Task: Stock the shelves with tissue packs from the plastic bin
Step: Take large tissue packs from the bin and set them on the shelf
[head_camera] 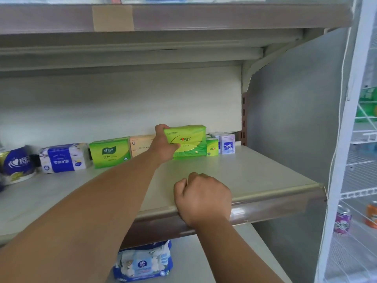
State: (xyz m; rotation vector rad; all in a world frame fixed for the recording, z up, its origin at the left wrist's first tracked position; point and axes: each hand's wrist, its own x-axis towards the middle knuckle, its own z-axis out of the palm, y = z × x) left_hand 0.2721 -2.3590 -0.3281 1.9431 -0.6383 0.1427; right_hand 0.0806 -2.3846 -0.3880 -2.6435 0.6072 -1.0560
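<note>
1. At the far left of the middle shelf (265, 176), a dark blue roll pack (17, 166) sat near the back, partly cut off by the frame edge.
2. Just right of it lay a blue-and-white tissue pack (64, 158), and next to that a green pack (110, 153) stood on its long edge.
3. A peach pack (140, 146) stood behind the person's outstretched left forearm, partly hidden by it.
4. The left hand (163, 144) gripped the left end of a bright green tissue pack (187, 141), thumb across its front and fingers curled over its top; the pack stood on the shelf near the back panel.
5. Just beside that pack were small green packets (212, 147), then small lilac packets (227, 144).
6. The right hand (202, 197) rested on the shelf's front lip, fingers curled into a fist with nothing seen in it.
7. Below, on the lower shelf, lay a blue-and-white soft pack (142, 262).
8. Far right, a purple can (343, 220) stood on a white wire rack.
</note>
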